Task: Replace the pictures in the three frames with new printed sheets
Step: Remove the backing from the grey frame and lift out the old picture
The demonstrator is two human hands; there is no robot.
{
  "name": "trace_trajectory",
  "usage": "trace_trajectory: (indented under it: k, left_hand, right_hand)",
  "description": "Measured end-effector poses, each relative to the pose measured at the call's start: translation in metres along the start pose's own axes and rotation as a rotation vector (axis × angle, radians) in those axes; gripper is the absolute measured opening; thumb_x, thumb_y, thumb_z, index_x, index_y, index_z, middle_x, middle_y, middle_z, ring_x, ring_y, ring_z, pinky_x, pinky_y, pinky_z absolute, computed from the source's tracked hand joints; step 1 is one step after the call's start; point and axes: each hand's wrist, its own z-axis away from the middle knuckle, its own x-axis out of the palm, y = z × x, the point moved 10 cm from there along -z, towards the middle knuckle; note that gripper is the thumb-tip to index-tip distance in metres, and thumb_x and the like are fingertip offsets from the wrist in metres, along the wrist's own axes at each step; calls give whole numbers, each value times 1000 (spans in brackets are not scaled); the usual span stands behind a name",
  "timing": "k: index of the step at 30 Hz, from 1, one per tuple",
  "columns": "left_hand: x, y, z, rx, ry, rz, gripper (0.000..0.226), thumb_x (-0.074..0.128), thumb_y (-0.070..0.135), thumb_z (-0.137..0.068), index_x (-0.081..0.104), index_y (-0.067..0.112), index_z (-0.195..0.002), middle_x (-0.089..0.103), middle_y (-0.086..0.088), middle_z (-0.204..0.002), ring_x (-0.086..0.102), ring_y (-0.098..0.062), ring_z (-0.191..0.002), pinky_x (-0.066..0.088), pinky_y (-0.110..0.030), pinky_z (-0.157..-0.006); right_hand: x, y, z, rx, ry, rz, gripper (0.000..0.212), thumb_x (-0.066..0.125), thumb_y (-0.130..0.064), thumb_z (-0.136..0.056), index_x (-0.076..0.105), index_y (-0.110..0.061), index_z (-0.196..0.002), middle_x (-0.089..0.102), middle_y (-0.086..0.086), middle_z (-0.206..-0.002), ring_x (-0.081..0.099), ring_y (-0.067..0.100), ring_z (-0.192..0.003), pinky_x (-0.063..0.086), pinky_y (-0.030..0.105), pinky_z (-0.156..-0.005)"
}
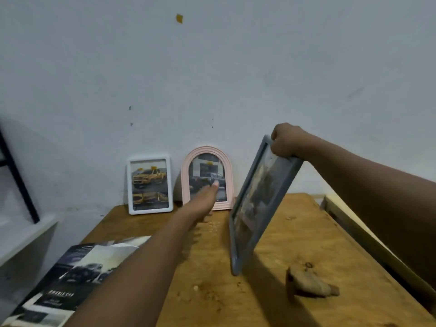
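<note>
Two frames lean on the wall at the back of the wooden table (pixel 295 244): a white rectangular frame (pixel 150 185) with yellow car pictures and a pink arched frame (pixel 207 177) with a dark car picture. My left hand (pixel 203 201) stretches forward with straight fingers, its tip touching the front of the pink frame. My right hand (pixel 285 142) grips the top edge of a grey frame (pixel 259 201), which is tilted and rests on its lower corner on the table. Printed car sheets (pixel 77 274) lie at the table's near left.
A small brownish lump (pixel 309 283) lies on the table at the near right. A wooden rail (pixel 368 237) runs along the table's right side. A white ledge (pixel 26 237) and a black bar (pixel 18 180) stand to the left.
</note>
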Motion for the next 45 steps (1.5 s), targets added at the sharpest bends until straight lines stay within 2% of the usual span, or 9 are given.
trace_trajectory:
  k: [4, 7, 12, 15, 17, 20, 24, 35, 45]
  left_hand:
    - [-34, 69, 9, 164, 72, 154, 58, 29, 58, -105, 44, 20, -145, 56, -9, -134, 62, -25, -104, 54, -37, -78]
    - [-62, 114, 25, 264, 139, 169, 60, 28, 61, -104, 36, 23, -151, 51, -6, -137, 62, -22, -101, 55, -40, -84]
    - [-103, 132, 41, 327, 223, 11, 58, 41, 53, -105, 42, 18, -151, 46, -7, -152, 53, -27, -123, 45, -37, -89]
    - [-123, 108, 41, 352, 322, -14, 45, 58, 38, -101, 59, 12, -138, 55, -5, -143, 50, -23, -131, 41, -36, -108]
    - [-132, 85, 40, 356, 385, 67, 20, 63, 27, -100, 69, 18, -116, 63, -2, -122, 55, -20, -121, 44, -32, -102]
    - [-129, 44, 29, 298, 404, 43, 37, 62, 19, -100, 60, 17, -136, 58, 3, -131, 53, -17, -121, 44, -27, -94]
    - [-104, -12, 8, 207, 336, 20, 44, 62, 19, -100, 55, 16, -144, 56, -1, -142, 53, -20, -127, 47, -37, -107]
    - [-33, -119, -22, -13, 217, 191, 44, 54, 32, -103, 50, 25, -146, 50, -2, -148, 50, -25, -133, 44, -50, -111]
    - [-31, -129, -19, 34, 221, 152, 50, 42, 55, -96, 48, 39, -143, 55, 6, -139, 53, -20, -126, 47, -49, -106]
  right_hand:
    - [8, -52, -4, 10, -94, -176, 17, 51, -14, -94, 57, 1, -88, 64, 21, -88, 63, 31, -64, 52, 30, -45]
    - [25, -86, 2, -10, -254, -460, 26, 48, -22, -99, 59, 1, -103, 67, 22, -96, 71, 35, -74, 62, 46, -65]
    - [63, -117, 19, -138, -341, -563, 38, 43, -40, -104, 58, -8, -118, 70, 15, -104, 73, 30, -87, 62, 45, -75]
    - [102, -118, 35, -203, -398, -530, 30, 43, -39, -104, 63, -18, -111, 65, 19, -119, 67, 36, -103, 58, 49, -87]
    - [131, -114, 46, -238, -424, -488, 40, 42, -48, -102, 60, -20, -125, 59, 15, -133, 61, 34, -113, 55, 47, -95]
    - [176, -100, 61, -261, -449, -390, 59, 41, -62, -97, 49, -23, -141, 49, 3, -145, 50, 24, -124, 43, 37, -97]
    - [210, -64, 71, -251, -368, -263, 78, 38, -83, -81, 52, -30, -136, 55, -1, -138, 52, 15, -112, 47, 37, -95]
    - [280, -20, 99, -229, -363, 120, 88, 36, -93, -70, 45, -35, -137, 41, 1, -149, 35, 28, -135, 27, 56, -108]
    - [287, -42, 89, -233, -288, 312, 97, 34, -94, -69, 47, -25, -136, 42, 14, -146, 40, 37, -131, 39, 55, -100]
